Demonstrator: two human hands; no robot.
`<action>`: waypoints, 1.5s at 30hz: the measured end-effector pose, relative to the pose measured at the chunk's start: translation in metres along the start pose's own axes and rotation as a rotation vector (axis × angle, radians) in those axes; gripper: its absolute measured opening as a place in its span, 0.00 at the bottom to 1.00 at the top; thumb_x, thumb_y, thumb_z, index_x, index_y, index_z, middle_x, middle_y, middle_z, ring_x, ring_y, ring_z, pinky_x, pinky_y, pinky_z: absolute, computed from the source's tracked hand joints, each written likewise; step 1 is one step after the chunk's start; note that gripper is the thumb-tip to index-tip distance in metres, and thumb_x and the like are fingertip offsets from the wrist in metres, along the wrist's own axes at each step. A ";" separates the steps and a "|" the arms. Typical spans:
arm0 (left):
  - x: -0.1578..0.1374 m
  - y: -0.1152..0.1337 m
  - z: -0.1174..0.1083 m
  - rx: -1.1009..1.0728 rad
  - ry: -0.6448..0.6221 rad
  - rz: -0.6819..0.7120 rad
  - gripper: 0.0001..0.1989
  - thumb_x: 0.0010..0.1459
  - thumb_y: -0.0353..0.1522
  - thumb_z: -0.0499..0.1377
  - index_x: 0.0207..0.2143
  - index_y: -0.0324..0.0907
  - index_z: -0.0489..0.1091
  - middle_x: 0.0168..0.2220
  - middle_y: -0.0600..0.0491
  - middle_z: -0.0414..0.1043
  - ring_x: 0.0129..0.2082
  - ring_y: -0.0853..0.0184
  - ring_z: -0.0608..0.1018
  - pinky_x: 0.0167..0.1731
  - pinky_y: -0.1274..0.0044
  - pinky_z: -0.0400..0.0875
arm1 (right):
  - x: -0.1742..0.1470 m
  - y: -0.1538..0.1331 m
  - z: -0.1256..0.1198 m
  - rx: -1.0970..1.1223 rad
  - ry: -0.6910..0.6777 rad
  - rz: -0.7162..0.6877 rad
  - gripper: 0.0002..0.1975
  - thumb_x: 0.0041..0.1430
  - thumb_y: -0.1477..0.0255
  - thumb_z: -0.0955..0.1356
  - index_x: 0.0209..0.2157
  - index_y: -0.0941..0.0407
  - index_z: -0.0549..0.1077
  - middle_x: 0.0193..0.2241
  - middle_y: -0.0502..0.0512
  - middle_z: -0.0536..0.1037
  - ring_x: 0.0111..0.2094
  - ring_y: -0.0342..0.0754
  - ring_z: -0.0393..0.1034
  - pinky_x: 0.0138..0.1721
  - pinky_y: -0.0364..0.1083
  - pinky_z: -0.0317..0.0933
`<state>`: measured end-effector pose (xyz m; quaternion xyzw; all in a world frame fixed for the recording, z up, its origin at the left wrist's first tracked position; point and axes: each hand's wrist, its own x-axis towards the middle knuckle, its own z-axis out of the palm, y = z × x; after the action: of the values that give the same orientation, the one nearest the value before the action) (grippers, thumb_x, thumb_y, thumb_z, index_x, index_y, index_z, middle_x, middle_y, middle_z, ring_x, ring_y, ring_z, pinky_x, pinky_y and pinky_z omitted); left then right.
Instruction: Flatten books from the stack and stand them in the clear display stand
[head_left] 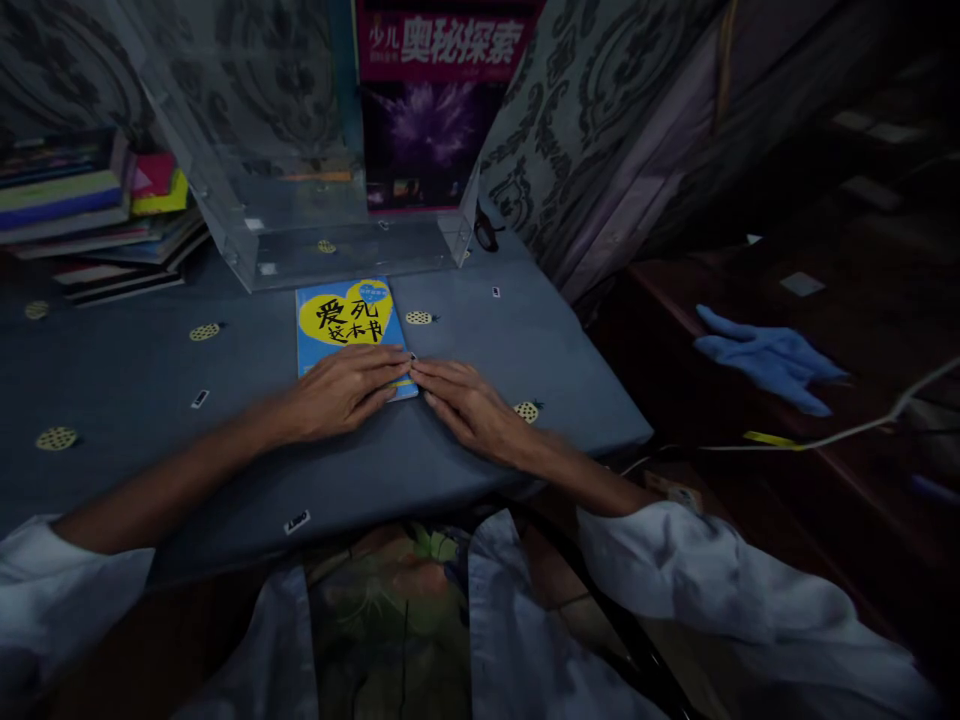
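Observation:
A small blue book [346, 318] with a yellow heart and black Chinese characters on its cover lies on the grey-blue tablecloth [480, 300]. My left hand [349, 388] rests flat over the book's lower part, fingers stretched to the right. At the book's lower right edge is my right hand [472, 405], its fingers stretched out and pointing left. The fingertips of both hands meet, or nearly meet, near the book's right edge. Neither hand is wrapped round anything. The lower left part of the cover is hidden beneath the left hand.
Behind the book stands a clear plastic rack [360, 250] holding an upright purple and magenta book [439, 120]. Stacked books [75, 210] sit at the far left. Black glasses [486, 232] lie beside the rack. To the right are a blue glove [769, 355] and a pale cable [847, 435].

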<state>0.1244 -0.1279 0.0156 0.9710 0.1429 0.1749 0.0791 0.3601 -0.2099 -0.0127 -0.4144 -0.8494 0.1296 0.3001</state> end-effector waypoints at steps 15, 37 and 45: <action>-0.016 0.027 -0.002 -0.076 -0.061 -0.090 0.20 0.71 0.34 0.50 0.63 0.42 0.65 0.63 0.46 0.68 0.63 0.61 0.70 0.64 0.63 0.64 | -0.017 -0.015 -0.006 -0.129 -0.007 -0.071 0.20 0.71 0.75 0.60 0.61 0.54 0.69 0.57 0.64 0.75 0.59 0.55 0.70 0.56 0.60 0.70; -0.047 -0.109 -0.020 -0.008 0.129 -0.532 0.27 0.70 0.43 0.46 0.60 0.33 0.67 0.62 0.39 0.67 0.63 0.56 0.70 0.63 0.60 0.62 | 0.103 0.020 0.003 -0.021 -0.162 -0.130 0.18 0.70 0.70 0.61 0.56 0.58 0.73 0.57 0.64 0.75 0.60 0.56 0.68 0.62 0.61 0.62; -0.050 -0.105 -0.020 0.011 0.177 -0.495 0.23 0.69 0.40 0.47 0.57 0.40 0.71 0.59 0.45 0.72 0.60 0.57 0.73 0.61 0.60 0.66 | 0.187 0.041 0.052 -0.039 -0.253 -0.117 0.23 0.69 0.75 0.59 0.63 0.60 0.66 0.62 0.64 0.69 0.64 0.54 0.62 0.65 0.59 0.57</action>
<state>0.0460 -0.0413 -0.0034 0.8878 0.3833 0.2338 0.1016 0.2643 -0.0368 0.0026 -0.3502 -0.9056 0.1463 0.1894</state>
